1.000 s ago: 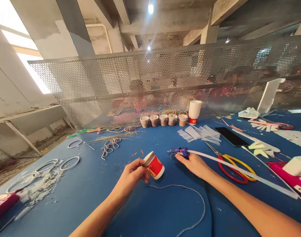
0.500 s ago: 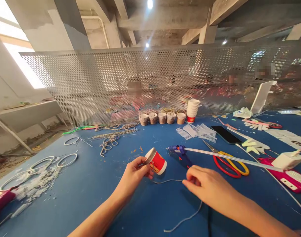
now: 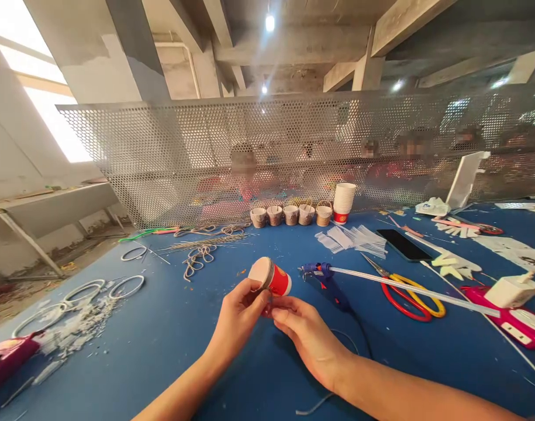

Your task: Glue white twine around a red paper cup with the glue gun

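Note:
A red and white paper cup (image 3: 281, 279) is tilted on its side, with grey cord wound round it near one end. My left hand (image 3: 238, 313) is closed on the cup, thumb and fingers at the corded part. Against the cup's lower side, my right hand (image 3: 309, 336) has its fingers pressed together at the cord; the fingertips are partly hidden. The loose grey cord (image 3: 317, 404) trails on the blue table beneath my right hand. A blue glue gun (image 3: 317, 270) with a long clear glue stick lies just right of the cup.
Red and yellow scissors (image 3: 410, 295), a phone (image 3: 403, 244) and a power strip (image 3: 508, 321) lie on the right. Several cord-covered cups (image 3: 291, 215) and stacked cups (image 3: 345, 202) stand before a perforated screen (image 3: 183, 158). White rings (image 3: 127, 286) lie left.
My right hand has moved left to the cup, bringing the cord with it. The cup has turned and shifted slightly left in my left hand. The view has tilted slightly.

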`<action>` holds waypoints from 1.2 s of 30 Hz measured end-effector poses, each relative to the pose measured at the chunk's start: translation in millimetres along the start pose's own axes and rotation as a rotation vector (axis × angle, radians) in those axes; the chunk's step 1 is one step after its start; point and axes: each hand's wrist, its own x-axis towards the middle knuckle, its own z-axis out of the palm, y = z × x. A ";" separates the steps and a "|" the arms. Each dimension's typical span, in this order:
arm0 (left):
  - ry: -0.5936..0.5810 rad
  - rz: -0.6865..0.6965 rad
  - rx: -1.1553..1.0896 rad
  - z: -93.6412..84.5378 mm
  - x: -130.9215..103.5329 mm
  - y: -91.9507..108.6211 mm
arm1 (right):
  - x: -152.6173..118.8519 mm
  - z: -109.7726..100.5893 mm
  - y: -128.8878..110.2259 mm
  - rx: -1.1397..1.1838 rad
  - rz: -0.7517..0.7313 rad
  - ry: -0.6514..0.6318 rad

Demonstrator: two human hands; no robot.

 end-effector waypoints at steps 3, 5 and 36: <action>0.018 0.029 0.047 -1.6 0.0 -1.3 | 2.0 4.5 0.1 0.089 0.049 -0.009; 0.028 0.043 0.082 -2.7 0.2 -1.8 | 2.5 3.8 0.2 0.102 0.094 -0.017; -0.103 -0.130 0.055 -2.1 -3.2 8.7 | 17.4 -22.5 -28.7 -0.912 -0.504 0.157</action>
